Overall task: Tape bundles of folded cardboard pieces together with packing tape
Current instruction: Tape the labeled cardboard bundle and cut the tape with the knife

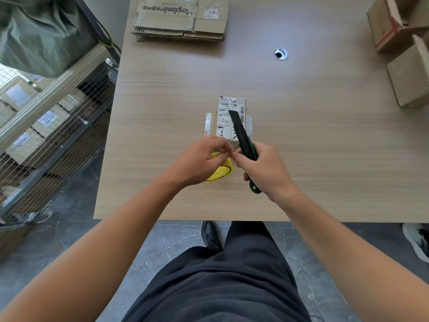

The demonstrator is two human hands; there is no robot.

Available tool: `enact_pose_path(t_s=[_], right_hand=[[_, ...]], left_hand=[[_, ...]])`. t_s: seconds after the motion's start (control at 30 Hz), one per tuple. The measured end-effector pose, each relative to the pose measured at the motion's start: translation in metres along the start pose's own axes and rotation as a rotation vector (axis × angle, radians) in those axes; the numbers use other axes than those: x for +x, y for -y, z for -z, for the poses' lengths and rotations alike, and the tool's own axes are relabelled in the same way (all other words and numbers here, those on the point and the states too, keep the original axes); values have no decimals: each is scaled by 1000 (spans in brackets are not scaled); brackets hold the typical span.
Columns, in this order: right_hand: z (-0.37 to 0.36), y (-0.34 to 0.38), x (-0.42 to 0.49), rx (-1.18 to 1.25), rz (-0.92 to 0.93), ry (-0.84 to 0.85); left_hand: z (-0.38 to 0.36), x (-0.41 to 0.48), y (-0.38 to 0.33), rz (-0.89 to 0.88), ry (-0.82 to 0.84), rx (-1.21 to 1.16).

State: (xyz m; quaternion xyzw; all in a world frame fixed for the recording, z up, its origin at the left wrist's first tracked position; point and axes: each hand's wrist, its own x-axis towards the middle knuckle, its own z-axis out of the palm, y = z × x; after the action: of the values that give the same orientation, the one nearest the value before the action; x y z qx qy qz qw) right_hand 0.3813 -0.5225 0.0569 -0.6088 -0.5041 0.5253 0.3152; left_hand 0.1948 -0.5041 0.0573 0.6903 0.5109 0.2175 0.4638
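While I am standing at the near edge of the wooden table (313,135), my left hand (204,159) is curling over the yellow tape roll (220,171), which is lying flat on the table close to me. The fingertips are pinching at the roll's far top edge; I cannot tell if a loose tape end is between them. My right hand (264,170) is gripping the green utility knife (245,142) in a closed fist, and its dark blade is pointing away from me over the small cardboard bundle (232,117). That bundle is lying flat near the table's middle, just beyond both hands, with a white shipping label facing up and shiny tape showing on its sides. A stack of flattened cardboard (181,19) is sitting at the far edge, well apart from the bundle. Brown boxes (408,75) are standing along the right side. A wire cage cart (58,117) is standing left of the table.
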Motion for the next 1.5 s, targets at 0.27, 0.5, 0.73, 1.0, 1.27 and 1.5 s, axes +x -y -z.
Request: enact_pose_path(t_s=[0.27, 0.5, 0.73, 1.0, 1.27, 1.5], right_hand=[[14, 6, 1, 74, -44, 59], [19, 12, -4, 215, -71, 82], [39, 6, 0, 350, -61, -12], [11, -40, 43, 365, -111, -225], [1, -84, 79, 362, -207, -228], [8, -97, 104, 243, -158, -118]], left_hand=[[6, -12, -7, 106, 6, 8], [0, -12, -16, 53, -30, -84], [19, -10, 7, 91, 45, -311], [46, 51, 32, 162, -5, 465], [30, 83, 71, 70, -45, 639], [29, 90, 82, -145, -87, 715]])
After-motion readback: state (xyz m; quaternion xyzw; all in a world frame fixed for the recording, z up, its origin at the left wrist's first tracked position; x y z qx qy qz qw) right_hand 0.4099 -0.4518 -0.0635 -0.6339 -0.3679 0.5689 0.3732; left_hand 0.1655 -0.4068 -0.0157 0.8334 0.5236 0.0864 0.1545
